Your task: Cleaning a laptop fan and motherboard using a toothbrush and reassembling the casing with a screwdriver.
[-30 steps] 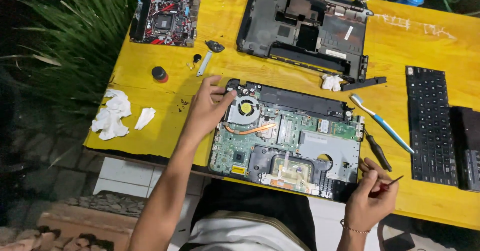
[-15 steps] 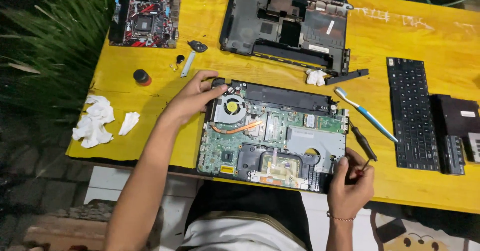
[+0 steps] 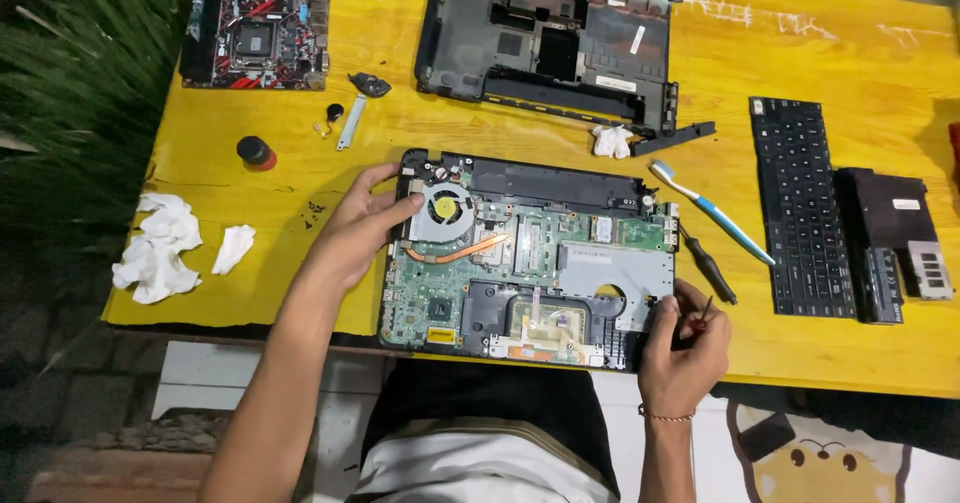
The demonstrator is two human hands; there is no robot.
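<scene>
Our left hand point(image 3: 365, 225) lies open, fingers spread on the left edge of the opened laptop chassis point(image 3: 530, 258), beside its cooling fan point(image 3: 443, 212). Our right hand point(image 3: 683, 341), fingers pinched around a small screwdriver point(image 3: 703, 315), sits at the chassis's near right corner. The chassis lies lengthwise across the yellow table point(image 3: 820, 53), outdoors beside grass.

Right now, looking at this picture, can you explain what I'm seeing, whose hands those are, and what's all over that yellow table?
The view comes from a camera on a person's head, looking down at their own bare hands. On the yellow table lies an opened laptop base with its green circuit board and round fan exposed. The left hand rests on its upper left corner. The right hand pinches a small screwdriver at the lower right corner. Around it lie another board, an empty laptop shell, a keyboard, a toothbrush and crumpled tissues.
</scene>
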